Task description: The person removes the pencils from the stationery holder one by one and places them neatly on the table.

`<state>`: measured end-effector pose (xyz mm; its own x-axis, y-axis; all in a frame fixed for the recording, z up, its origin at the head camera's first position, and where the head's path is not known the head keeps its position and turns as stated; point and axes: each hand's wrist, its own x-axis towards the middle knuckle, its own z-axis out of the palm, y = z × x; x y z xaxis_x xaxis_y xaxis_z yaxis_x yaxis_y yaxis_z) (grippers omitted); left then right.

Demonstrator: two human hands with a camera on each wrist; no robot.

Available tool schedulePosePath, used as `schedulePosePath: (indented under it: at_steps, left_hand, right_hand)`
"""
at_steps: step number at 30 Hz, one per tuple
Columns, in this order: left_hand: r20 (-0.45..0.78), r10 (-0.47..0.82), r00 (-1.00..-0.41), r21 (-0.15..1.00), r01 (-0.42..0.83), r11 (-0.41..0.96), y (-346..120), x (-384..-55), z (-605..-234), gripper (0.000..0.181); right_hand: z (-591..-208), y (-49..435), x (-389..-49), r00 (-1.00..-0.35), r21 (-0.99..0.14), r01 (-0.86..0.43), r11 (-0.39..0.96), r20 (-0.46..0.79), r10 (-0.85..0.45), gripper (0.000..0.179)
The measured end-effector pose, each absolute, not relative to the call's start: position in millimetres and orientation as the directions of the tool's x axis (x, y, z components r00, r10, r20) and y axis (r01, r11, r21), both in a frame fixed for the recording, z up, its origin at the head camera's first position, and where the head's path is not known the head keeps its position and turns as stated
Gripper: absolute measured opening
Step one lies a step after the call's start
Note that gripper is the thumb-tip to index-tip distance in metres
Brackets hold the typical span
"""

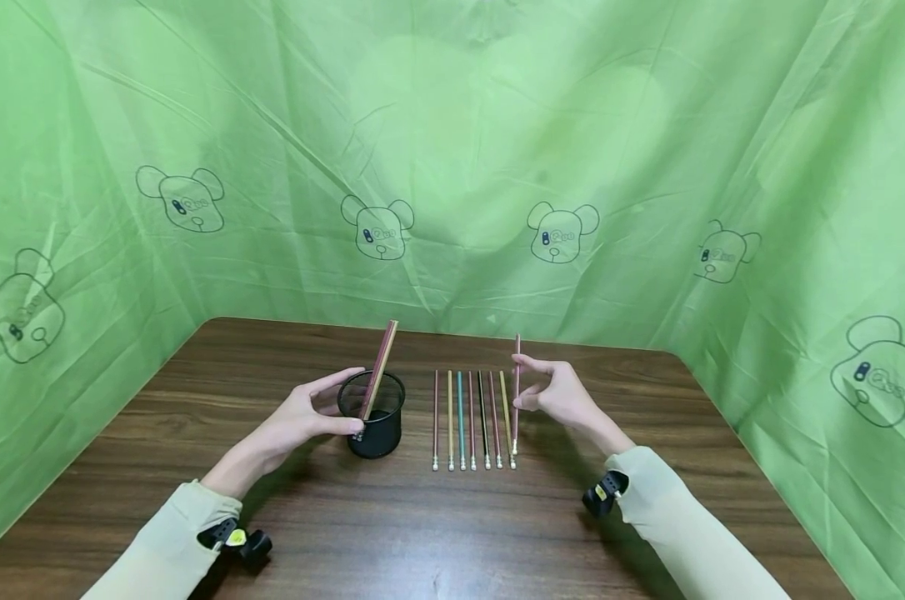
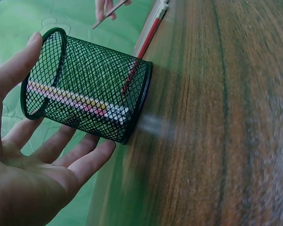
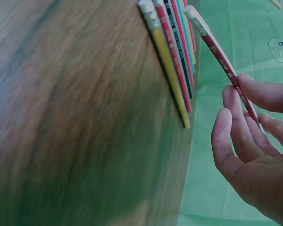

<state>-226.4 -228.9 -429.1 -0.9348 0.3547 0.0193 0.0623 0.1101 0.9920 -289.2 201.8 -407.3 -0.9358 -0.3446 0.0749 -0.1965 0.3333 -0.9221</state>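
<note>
A black mesh pencil cup (image 1: 377,437) stands on the table left of centre, with pencils (image 1: 381,358) leaning together inside it. My left hand (image 1: 298,425) grips the cup from its left side, thumb near the rim and fingers along the mesh wall. To the right, my right hand (image 1: 565,396) pinches a red pencil (image 3: 221,59) between thumb and fingers, its white eraser end toward me. That pencil is raised off the table, just right of a row of several pencils, among them a blue one (image 1: 462,421) and a yellow one (image 3: 170,77) nearest the hand.
The brown wooden table (image 1: 332,533) reaches back to a green curtain (image 1: 467,150) printed with bear faces, which surrounds its far side and both flanks. Each wrist carries a small black camera, such as the left one (image 1: 253,547).
</note>
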Motion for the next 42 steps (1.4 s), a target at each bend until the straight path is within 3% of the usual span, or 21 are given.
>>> schedulePosePath:
  at_steps: [9, 25, 42]
  left_hand:
    - [0.029, 0.357, -0.934, 0.992, 0.072, 0.107, -229, -226, -428, 0.084]
    - [0.019, 0.353, -0.936, 0.991, 0.065, 0.119, -229, -225, -428, 0.084]
    - [0.026, 0.355, -0.935, 0.991, 0.072, 0.116, -229, -225, -428, 0.084]
  right_hand:
    - [-416, 215, -291, -0.932, -0.872, -0.211, 0.442, 0.042, -0.360, 0.079]
    - [-423, 214, -300, -0.951, -0.813, -0.064, 0.579, -0.127, -0.283, 0.072]
    - [-427, 210, -310, -0.923, -0.812, -0.098, 0.575, -0.142, -0.359, 0.071]
